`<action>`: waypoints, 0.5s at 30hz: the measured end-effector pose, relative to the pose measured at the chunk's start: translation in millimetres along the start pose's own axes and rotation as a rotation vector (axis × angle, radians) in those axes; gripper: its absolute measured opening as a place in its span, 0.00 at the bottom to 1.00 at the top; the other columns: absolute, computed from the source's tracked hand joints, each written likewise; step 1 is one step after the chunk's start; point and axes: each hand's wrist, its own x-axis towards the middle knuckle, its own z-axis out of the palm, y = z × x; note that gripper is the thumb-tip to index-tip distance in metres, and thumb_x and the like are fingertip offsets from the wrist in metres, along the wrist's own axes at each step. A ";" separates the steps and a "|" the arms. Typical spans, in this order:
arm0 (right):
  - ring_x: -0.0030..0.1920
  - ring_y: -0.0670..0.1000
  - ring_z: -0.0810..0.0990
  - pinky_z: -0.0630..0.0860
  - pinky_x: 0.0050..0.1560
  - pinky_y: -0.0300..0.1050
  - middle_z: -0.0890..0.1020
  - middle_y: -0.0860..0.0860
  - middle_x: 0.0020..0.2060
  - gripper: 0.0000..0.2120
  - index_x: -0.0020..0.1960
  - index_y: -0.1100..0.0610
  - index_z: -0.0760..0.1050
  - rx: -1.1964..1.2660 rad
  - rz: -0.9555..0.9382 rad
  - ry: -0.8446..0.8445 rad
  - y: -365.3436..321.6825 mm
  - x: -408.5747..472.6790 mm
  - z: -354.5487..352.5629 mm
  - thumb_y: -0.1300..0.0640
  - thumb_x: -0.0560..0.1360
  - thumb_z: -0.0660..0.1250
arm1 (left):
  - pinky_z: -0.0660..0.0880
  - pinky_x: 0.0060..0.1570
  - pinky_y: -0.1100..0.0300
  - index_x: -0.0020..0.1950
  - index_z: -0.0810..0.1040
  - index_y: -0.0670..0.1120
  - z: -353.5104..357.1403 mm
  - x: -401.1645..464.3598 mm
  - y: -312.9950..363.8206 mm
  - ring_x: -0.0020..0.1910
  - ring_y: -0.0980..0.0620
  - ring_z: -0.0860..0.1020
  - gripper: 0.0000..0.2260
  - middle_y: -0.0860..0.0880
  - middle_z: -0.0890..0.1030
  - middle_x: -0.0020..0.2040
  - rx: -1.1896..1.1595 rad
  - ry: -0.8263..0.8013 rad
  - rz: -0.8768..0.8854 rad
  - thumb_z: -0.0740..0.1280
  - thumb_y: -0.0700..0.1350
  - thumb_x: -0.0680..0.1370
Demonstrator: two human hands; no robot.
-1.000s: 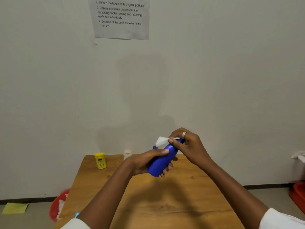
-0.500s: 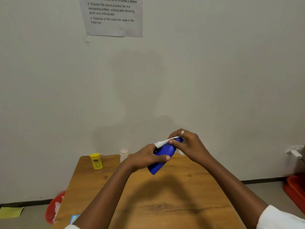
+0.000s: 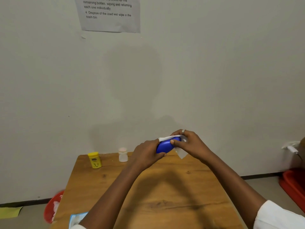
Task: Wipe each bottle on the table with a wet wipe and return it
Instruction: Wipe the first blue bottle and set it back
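Observation:
My left hand [image 3: 146, 152] grips the lower end of a blue bottle [image 3: 165, 145], held tilted in the air above the far part of the wooden table [image 3: 165, 192]. My right hand [image 3: 189, 142] holds a white wet wipe [image 3: 167, 138] wrapped over the bottle's upper end, thumb pressing on the bottle's front. A corner of the wipe hangs below my right hand. A yellow bottle [image 3: 94, 160] and a small translucent bottle with a pink cap [image 3: 123, 154] stand at the table's far left, near the wall.
A blue wet-wipe pack [image 3: 76, 218] lies at the table's near left edge. A red bin [image 3: 52, 207] with white wipes in it stands on the floor to the left. A red tub [image 3: 293, 187] sits on the floor at right. The wall runs just behind the table.
The bottle has turned flatter and more end-on to me. My left hand slid round its lower end, and the wipe now lies along the bottle's top instead of sticking up.

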 end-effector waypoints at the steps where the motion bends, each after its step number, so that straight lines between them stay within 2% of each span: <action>1: 0.49 0.47 0.80 0.75 0.49 0.39 0.82 0.47 0.48 0.10 0.54 0.52 0.79 0.014 0.022 0.003 1.7 0.0 0.7 0.53 0.74 0.70 | 0.79 0.50 0.57 0.71 0.68 0.54 1.7 -0.5 2.3 0.48 0.52 0.80 0.25 0.50 0.83 0.56 0.007 0.025 -0.002 0.69 0.53 0.75; 5: 0.50 0.45 0.79 0.74 0.51 0.35 0.82 0.46 0.49 0.10 0.55 0.52 0.79 -0.053 -0.061 0.048 -2.8 0.3 3.7 0.56 0.73 0.71 | 0.79 0.51 0.57 0.68 0.71 0.50 9.0 -3.4 0.5 0.47 0.52 0.80 0.21 0.48 0.81 0.55 -0.316 -0.067 -0.097 0.68 0.53 0.76; 8: 0.51 0.46 0.80 0.76 0.52 0.37 0.83 0.47 0.50 0.09 0.55 0.52 0.80 0.002 -0.055 0.048 -1.6 2.0 6.7 0.55 0.75 0.69 | 0.79 0.48 0.57 0.64 0.75 0.49 10.8 -5.6 -4.6 0.45 0.53 0.79 0.16 0.49 0.81 0.51 -0.400 -0.089 -0.070 0.66 0.52 0.78; 10: 0.49 0.49 0.82 0.78 0.51 0.42 0.84 0.50 0.49 0.10 0.55 0.53 0.81 0.251 0.078 0.101 6.1 5.8 9.6 0.52 0.77 0.66 | 0.76 0.44 0.61 0.58 0.77 0.50 11.1 -7.0 -6.4 0.43 0.56 0.78 0.11 0.53 0.79 0.46 -0.473 -0.067 -0.071 0.67 0.51 0.77; 12: 0.48 0.54 0.82 0.79 0.50 0.49 0.84 0.55 0.49 0.12 0.54 0.58 0.81 0.599 0.276 0.243 19.9 15.2 12.8 0.51 0.77 0.66 | 0.72 0.41 0.64 0.53 0.77 0.51 17.3 -7.5 -10.9 0.40 0.58 0.76 0.06 0.56 0.77 0.43 -0.536 -0.045 -0.100 0.68 0.49 0.77; 14: 0.47 0.56 0.81 0.78 0.48 0.52 0.82 0.58 0.48 0.13 0.55 0.63 0.79 0.876 0.439 0.399 41.3 21.7 16.9 0.55 0.77 0.67 | 0.73 0.44 0.64 0.56 0.77 0.49 29.5 -9.3 -17.5 0.43 0.57 0.77 0.09 0.54 0.78 0.46 -0.638 -0.058 -0.184 0.68 0.48 0.77; 15: 0.47 0.56 0.81 0.78 0.48 0.52 0.82 0.58 0.49 0.13 0.56 0.64 0.78 0.918 0.509 0.447 53.7 22.3 21.4 0.56 0.77 0.67 | 0.75 0.46 0.63 0.57 0.78 0.48 36.8 -10.9 -22.1 0.45 0.54 0.79 0.10 0.52 0.79 0.48 -0.714 -0.067 -0.234 0.69 0.48 0.77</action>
